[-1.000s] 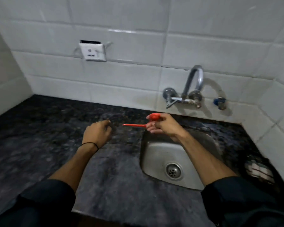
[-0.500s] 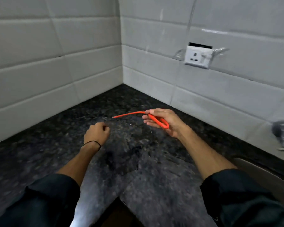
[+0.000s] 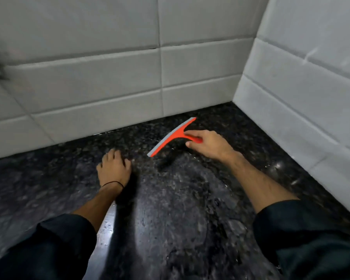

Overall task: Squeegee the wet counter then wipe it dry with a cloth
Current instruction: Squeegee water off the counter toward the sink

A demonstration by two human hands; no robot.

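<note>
The right hand (image 3: 208,145) held the squeegee (image 3: 173,137) by its red handle, with the fingers wrapped around it and the thumb below. The blade stood out in front of the hand, toward the wall corner (image 3: 233,101), and this corner is the best landmark here. The squeegee was near the corner, a little to the left of it and toward the person, over the counter (image 3: 170,199). Its long axis ran diagonally: the far end pointed up to the corner, and the near end pointed down to the left hand (image 3: 113,166). The grey rubber edge faced the tiled back wall (image 3: 109,87). I could not tell if the edge already touched the stone or was just above it.

The left hand was farther from the corner, loosely curled with its fingertips on the counter, and it held nothing. It lay just beside the near end of the blade, but apart from it.

I judged that the coming stroke depended on this angle. To draw water away from the corner, the blade must pull toward the person, so the left hand stood close to its path. The counter looked glossy and wet. No cloth was visible.
</note>
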